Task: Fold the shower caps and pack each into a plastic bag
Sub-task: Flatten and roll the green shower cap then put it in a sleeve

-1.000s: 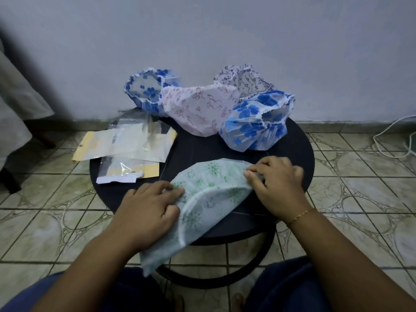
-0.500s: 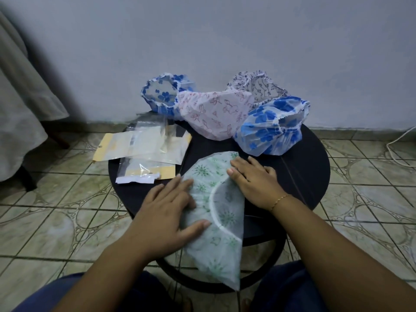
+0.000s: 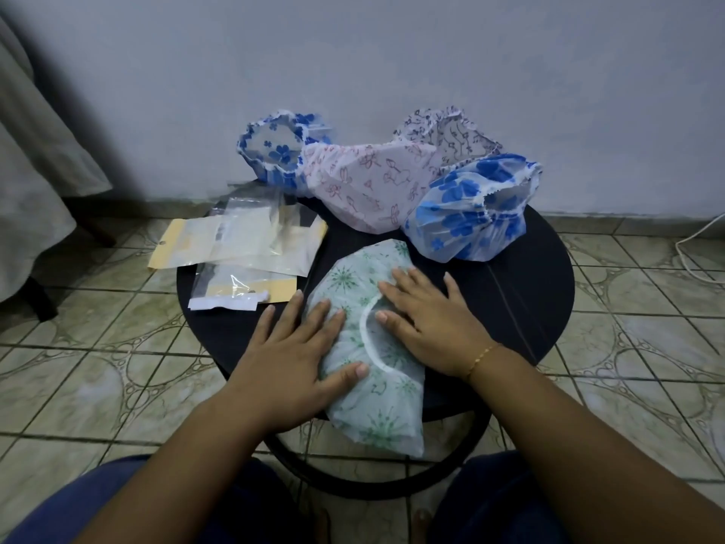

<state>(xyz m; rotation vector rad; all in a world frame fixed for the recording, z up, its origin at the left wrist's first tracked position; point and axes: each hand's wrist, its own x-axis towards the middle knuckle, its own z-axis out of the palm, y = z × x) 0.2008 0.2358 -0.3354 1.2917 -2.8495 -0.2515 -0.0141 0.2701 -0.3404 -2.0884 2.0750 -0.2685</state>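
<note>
A green-patterned shower cap [image 3: 376, 402] lies folded in a long half shape on the round black table [image 3: 521, 292], its near end hanging over the front edge. My left hand [image 3: 298, 347] presses flat on its left side with straight fingers. My right hand [image 3: 427, 320] presses flat on its right side. Behind it stand a pink-flowered cap [image 3: 368, 190], a blue-flowered cap [image 3: 467, 217], another blue cap [image 3: 278, 151] at back left and a dark-patterned cap [image 3: 451, 131] at the back. Clear plastic bags [image 3: 251, 237] with yellow cards lie on the table's left.
The table stands on a tiled floor [image 3: 117, 367] near a pale wall [image 3: 353, 53]. A grey cloth-covered piece of furniture [image 3: 35, 159] is at the left. A white cable [image 3: 698, 245] runs on the floor at the right. My knees in blue cloth are below.
The green cap has been turned from lying crosswise to pointing away from me and flattened. Both hands went from gripping its ends to pressing flat on it.
</note>
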